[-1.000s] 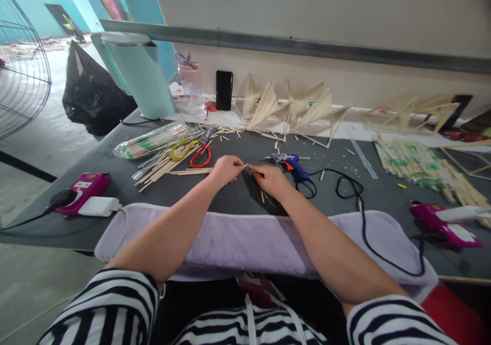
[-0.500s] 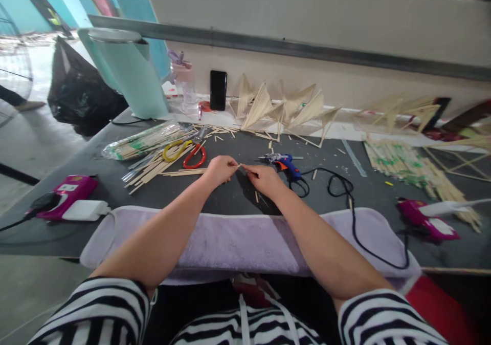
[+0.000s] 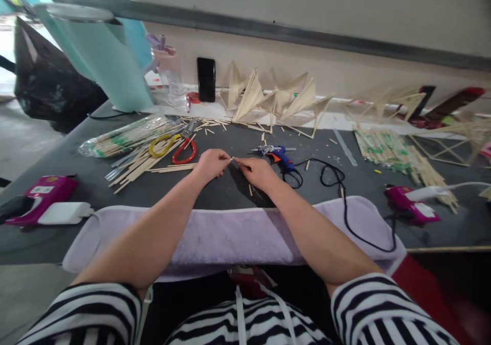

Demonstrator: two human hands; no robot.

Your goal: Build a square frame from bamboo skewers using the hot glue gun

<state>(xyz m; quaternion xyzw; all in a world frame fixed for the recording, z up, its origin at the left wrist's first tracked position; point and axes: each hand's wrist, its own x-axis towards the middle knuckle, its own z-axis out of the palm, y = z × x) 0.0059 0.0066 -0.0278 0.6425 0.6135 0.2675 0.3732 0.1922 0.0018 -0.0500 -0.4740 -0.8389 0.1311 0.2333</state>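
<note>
Starting at the left edge, a black plug (image 3: 13,209) is cut off by the frame at its magenta power block (image 3: 48,194). A bundle of pale wooden sticks in clear plastic wrap (image 3: 123,136) lies near metal scissors with one yellow and one red handle (image 3: 189,129); their blades point away from the person, tips hard to make out among sticks.

The bare left hand (image 3: 210,166) pinches a tiny pale piece (image 3: 231,159) between thumb and forefinger, over the dark grey tabletop (image 3: 218,196). The piece is mostly hidden by fingertips; its long axis and direction cannot be determined. The bare right hand (image 3: 259,172) reaches it with an extended forefinger; whether it also grips cannot be told.

Beyond the right hand, a blue glue gun (image 3: 283,156) lies nozzle leftward. Farther right, a pale stick lattice model (image 3: 387,104) is blurred.
</note>
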